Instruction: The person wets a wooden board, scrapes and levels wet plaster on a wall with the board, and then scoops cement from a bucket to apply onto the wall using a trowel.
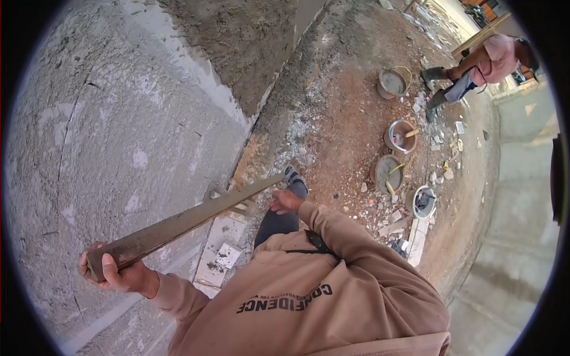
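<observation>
My left hand (122,274) is wrapped round the near end of a long, mortar-coated plastering straightedge (184,222). The thumb lies over its face and the fingers curl behind the end. The straightedge slants across in front of the rough grey wall (136,118), its far end near my foot. Close to that far part, my right hand (287,202) hangs over my leg with loosely bent fingers and nothing seen in it. It looks apart from the straightedge. A patch of darker, wet-looking mortar (237,41) covers the upper part of the wall.
Mortar buckets (387,172) (392,84), a pan with a wooden-handled tool (401,137) and a white bucket (423,202) stand on rubble-strewn ground. A co-worker (490,62) in boots bends at the upper right. Pale slabs (219,249) lie beside my leg. Another wall (510,237) rises at right.
</observation>
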Demonstrator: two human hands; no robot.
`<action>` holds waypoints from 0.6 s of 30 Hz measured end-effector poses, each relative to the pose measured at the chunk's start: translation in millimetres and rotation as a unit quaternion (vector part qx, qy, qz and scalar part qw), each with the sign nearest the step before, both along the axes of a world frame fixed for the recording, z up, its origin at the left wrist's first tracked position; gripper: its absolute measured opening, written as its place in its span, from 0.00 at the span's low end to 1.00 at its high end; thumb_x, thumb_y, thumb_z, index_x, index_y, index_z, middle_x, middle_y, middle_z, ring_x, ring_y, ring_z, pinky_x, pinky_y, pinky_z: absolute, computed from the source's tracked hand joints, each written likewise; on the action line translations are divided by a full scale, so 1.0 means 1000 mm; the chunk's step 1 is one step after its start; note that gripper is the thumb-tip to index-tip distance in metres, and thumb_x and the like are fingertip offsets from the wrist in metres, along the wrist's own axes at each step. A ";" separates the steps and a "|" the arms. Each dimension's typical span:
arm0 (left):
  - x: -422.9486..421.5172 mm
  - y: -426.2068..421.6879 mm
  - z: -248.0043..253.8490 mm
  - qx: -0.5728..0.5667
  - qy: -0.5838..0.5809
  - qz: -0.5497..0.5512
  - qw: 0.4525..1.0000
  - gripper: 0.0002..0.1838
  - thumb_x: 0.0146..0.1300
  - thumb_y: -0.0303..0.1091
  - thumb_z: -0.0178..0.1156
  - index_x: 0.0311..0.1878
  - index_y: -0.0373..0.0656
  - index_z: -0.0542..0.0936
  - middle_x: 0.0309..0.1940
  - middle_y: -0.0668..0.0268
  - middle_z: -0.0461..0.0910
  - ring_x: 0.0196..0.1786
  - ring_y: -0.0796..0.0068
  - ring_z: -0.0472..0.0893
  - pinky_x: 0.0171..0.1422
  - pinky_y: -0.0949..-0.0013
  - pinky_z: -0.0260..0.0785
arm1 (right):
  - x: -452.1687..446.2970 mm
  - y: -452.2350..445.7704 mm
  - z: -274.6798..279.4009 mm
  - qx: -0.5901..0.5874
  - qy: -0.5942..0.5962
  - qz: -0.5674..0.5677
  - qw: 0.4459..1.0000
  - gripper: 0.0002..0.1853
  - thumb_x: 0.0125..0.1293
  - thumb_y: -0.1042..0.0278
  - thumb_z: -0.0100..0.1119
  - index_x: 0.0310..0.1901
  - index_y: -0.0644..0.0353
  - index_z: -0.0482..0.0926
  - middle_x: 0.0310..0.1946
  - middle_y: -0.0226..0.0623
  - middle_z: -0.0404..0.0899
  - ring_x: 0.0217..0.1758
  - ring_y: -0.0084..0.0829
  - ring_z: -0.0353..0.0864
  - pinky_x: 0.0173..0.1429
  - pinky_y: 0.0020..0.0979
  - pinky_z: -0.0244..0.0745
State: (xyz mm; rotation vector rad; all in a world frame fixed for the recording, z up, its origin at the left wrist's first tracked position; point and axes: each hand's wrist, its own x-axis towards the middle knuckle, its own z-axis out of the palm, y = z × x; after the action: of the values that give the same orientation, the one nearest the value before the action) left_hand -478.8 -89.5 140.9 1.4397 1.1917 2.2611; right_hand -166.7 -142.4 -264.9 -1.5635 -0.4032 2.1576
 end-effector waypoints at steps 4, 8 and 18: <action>0.065 0.084 0.001 0.006 -0.064 -0.054 0.996 0.25 0.48 0.30 0.64 0.53 0.43 0.73 0.41 0.60 0.73 0.42 0.66 0.75 0.43 0.63 0.73 | 0.068 0.124 0.002 -0.173 0.209 -0.295 0.916 0.45 0.74 0.32 0.32 0.74 0.68 0.48 0.67 0.59 0.64 0.67 0.50 0.71 0.70 0.52 0.66; 0.101 0.126 0.033 0.018 -0.080 -0.081 0.993 0.24 0.49 0.34 0.64 0.50 0.38 0.74 0.39 0.59 0.73 0.43 0.64 0.73 0.46 0.61 0.68 | 0.139 0.223 -0.016 -0.156 0.257 -0.299 0.905 0.43 0.73 0.33 0.35 0.72 0.67 0.55 0.67 0.54 0.64 0.70 0.47 0.66 0.72 0.50 0.63; 0.195 0.187 -0.077 -0.056 -0.150 0.164 0.973 0.26 0.55 0.46 0.59 0.50 0.33 0.76 0.43 0.55 0.73 0.48 0.58 0.72 0.57 0.56 0.66 | 0.270 0.432 -0.101 -0.116 0.246 -0.160 0.949 0.22 0.73 0.46 0.52 0.52 0.60 0.72 0.44 0.37 0.77 0.50 0.37 0.77 0.62 0.45 0.74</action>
State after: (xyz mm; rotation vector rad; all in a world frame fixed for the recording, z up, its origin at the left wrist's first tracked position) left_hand -284.2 97.7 64.2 0.8691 1.5128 2.4578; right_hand 103.4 289.2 -365.6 -1.0436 0.2572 2.2810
